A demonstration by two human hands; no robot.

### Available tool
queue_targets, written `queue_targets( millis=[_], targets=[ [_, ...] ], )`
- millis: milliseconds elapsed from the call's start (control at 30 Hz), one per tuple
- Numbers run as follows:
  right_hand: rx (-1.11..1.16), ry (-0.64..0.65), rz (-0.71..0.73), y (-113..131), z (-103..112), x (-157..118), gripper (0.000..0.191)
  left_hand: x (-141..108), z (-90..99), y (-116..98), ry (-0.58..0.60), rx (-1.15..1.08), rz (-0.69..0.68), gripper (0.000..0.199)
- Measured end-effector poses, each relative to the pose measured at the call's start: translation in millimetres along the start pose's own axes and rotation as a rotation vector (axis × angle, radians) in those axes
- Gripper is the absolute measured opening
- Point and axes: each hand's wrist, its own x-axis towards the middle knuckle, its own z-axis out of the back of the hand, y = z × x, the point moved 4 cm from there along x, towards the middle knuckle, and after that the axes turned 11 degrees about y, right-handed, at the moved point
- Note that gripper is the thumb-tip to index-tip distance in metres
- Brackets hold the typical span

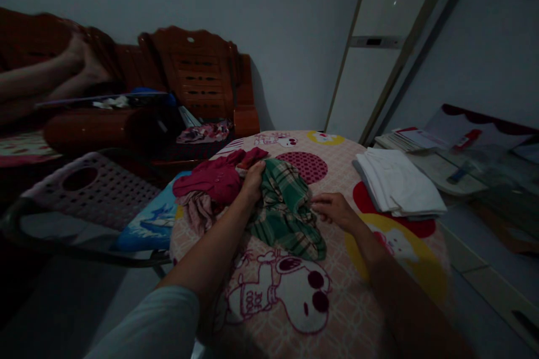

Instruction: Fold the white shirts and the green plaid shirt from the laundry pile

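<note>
Green plaid cloth between your two hands

Your left hand [253, 180] grips the far-left edge of the green plaid cloth [286, 207], which lies rumpled mid-table. Your right hand [334, 208] is at its right edge, thumb and fingertips close together; whether they pinch fabric, you cannot tell. Left of the cloth sit a magenta garment [217, 176] and a pale pink cloth [196, 207]; folded white cloths [398, 182] lie right on the patterned tablecloth [337, 160].
</note>
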Motion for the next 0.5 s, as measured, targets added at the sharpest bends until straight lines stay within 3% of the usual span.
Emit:
queue_targets(
  millis=[100, 200, 333, 500],
  targets=[
    [-0.146, 0.131, 0.063, 9, -17, -1, 0.025, 1, 4.7, 0, -0.058, -0.045, 0.010, 0.019],
    [-0.191, 0.184, 0.091, 10, -22, -1, 0.015, 2, 8.9, -2, -0.082, -0.087, 0.024, 0.018],
    [0.025, 0.159, 0.102, 4, -10, 1, 0.025, 4, 15.3, -8, -0.128, -0.118, -0.034, 0.021],
    [0.267, 0.080, 0.222, 11, 2, -3, 0.028, 6, 19.3, -13, -0.141, -0.085, -0.079, 0.025]
  ],
)
